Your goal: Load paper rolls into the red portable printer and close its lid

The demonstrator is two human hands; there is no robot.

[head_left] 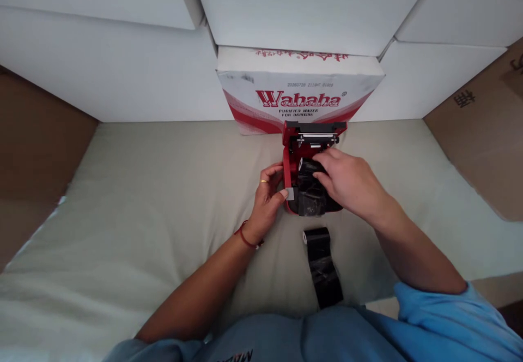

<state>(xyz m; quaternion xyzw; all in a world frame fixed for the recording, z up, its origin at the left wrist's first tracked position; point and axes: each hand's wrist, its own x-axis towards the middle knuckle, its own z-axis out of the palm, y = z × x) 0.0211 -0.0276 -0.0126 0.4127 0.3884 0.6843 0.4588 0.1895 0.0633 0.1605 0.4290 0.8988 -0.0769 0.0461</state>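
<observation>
A small red case (287, 168) stands open in the middle of the pale green cloth (163, 187), just in front of a Wahaha water carton (302, 97). Its lid (318, 127) is raised at the far side, showing a dark rim and a metal bar. The left hand (267, 204) grips the case's left wall, thumb on the grey patch at the near corner and fingers along the outside. The right hand (353, 182) comes in from the right, its thumb and fingers pinching the right end of a black roll (306, 166) inside the case. That end is covered by the fingers, so I cannot tell whether the roll is fully seated. A loose black strip (312, 201) hangs from the roll over the near part of the case. Nearer the person, apart from the case, lies a second black roll (318, 236), its strip partly unwound toward the blue shirt (265, 340). White boxes (318, 7) line the far side, with brown cardboard (482, 122) at the right.
</observation>
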